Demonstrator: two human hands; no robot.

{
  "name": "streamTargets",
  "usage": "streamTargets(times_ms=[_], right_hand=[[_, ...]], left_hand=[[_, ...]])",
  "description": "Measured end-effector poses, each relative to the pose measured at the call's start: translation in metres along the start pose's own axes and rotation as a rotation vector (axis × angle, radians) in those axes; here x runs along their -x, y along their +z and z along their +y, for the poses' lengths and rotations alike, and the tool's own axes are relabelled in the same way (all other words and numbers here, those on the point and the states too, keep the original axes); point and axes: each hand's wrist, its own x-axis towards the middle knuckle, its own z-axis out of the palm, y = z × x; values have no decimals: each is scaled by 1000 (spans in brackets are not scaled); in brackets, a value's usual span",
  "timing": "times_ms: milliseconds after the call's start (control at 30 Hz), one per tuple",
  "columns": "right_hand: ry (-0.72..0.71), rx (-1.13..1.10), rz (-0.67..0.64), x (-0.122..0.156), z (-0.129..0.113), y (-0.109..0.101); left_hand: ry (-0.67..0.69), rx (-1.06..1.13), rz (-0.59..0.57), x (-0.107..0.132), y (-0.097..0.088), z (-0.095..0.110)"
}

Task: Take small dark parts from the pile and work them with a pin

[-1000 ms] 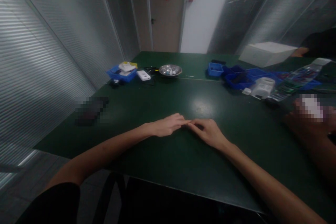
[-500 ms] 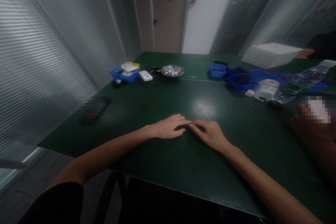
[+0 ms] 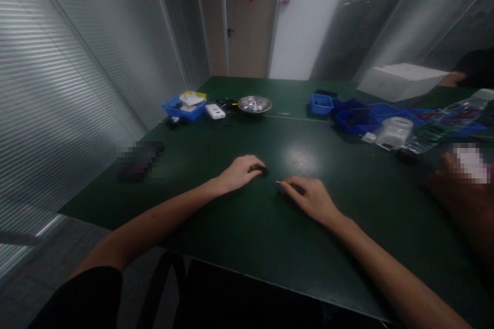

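My right hand [image 3: 309, 195] rests on the green table [image 3: 239, 236], thumb and index finger pinched together. From the pinch sticks out the tip of a tiny thin whitish piece [image 3: 278, 182]; its kind is too small to tell. To the left and slightly farther off, my left hand [image 3: 243, 170] lies low over the tabletop with its fingers curved. A dark gap shows between its thumb and fingers, and I make out nothing held there. The two hands are apart.
A shiny metal bowl [image 3: 254, 105] with small items stands at the back, beside a white device [image 3: 215, 111] and a filled blue basket [image 3: 185, 108]. Blue trays [image 3: 358, 118], a clear bottle [image 3: 443, 123] and a white box [image 3: 401, 81] are rightward. Another person's hand [image 3: 455, 180] is far right.
My left hand has drawn back from my right fingertips, moving left and away from me, and its fingers have curled. The whitish tip now shows at my nearly still right hand.
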Motion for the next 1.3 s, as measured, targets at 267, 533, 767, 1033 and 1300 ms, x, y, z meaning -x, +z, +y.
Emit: streamTargets(times_ms=[267,533,767,1033,1300], right_hand=[[3,-39,-21,1,-3,-4],[-3,-44,-23,1,-3,-5],[2,-45,-28,1,-3,-5],[3,-25,-41,1,-1,-4],[-8,-69,-42,3,-3,-8]], left_hand=[[-328,-337,310,16,-75,-107],[-607,-378,573,42,-120,-150],[-639,-326,665,41,-125,-152],[-477,-353,605,37,-124,-137],[-579,-253,617,36,-130,-142]])
